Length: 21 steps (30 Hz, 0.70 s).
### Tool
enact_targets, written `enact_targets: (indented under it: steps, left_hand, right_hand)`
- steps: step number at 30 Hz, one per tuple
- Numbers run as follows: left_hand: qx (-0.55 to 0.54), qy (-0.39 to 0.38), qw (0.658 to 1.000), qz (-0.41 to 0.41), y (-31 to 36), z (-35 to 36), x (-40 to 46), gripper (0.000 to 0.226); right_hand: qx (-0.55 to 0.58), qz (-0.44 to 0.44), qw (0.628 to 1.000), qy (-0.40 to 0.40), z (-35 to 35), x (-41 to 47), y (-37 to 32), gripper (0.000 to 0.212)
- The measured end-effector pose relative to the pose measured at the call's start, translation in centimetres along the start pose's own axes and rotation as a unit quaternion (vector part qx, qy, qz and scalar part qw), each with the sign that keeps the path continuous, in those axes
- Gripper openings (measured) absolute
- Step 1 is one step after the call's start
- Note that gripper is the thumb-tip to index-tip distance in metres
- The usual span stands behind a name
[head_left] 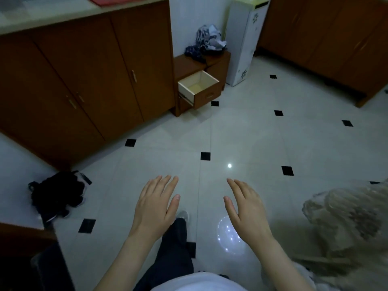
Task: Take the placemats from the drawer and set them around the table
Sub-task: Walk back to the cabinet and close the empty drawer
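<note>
1. Two bare hands hang over the floor (241, 127), palms down: the left hand (155, 208) and the right hand (245, 208). The fingers (162, 183) of each are straight and lie close together, thumbs apart, holding nothing.
2. The floor is glossy pale tile, set with small black diamond insets; a round light glare shines just beyond the right fingertips.
3. Well beyond the fingertips, one small brown wooden nightstand (189, 66) stands against the white wall. Its one drawer (199, 89) is pulled out, a pale box with a brown front, and the part of its inside that shows holds nothing; no placemats can be seen there.
4. A crumpled heap of blue and white cloth (207, 40) lies on top of the nightstand.
5. Left of the fingers runs a long brown wooden cabinet (84, 76) with flat doors and small metal handles.
6. A black bag (56, 194) lies slumped on the floor, left of the left hand.
7. A pale furry mass (344, 217), blurred, lies right of the right hand.
</note>
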<state>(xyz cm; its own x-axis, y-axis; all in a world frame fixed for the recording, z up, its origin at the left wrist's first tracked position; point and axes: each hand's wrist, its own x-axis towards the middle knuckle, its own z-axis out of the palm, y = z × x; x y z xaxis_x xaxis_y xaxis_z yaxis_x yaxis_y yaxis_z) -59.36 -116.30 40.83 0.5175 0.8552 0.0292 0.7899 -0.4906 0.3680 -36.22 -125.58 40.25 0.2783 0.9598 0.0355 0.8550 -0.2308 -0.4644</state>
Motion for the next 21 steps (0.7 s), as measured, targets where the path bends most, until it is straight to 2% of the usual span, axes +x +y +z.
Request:
enact_targets:
  steps: [5,13,21]
  left_hand:
    - [0.011,0.002,0.999,0.037,-3.6,-0.5,12.1,0.061]
    - [0.005,0.018,0.995,0.102,-5.6,-5.5,31.1,0.059]
    - [-0.003,0.002,0.996,0.095,-4.0,-2.8,43.2,0.062]
  right_hand:
    - [-0.003,0.035,0.999,0.02,0.7,11.3,-0.2,0.06]
    - [0.012,0.069,0.994,0.079,-2.6,27.2,-0.7,0.061]
    - [0.008,0.081,0.994,0.071,-3.7,37.9,4.7,0.063]
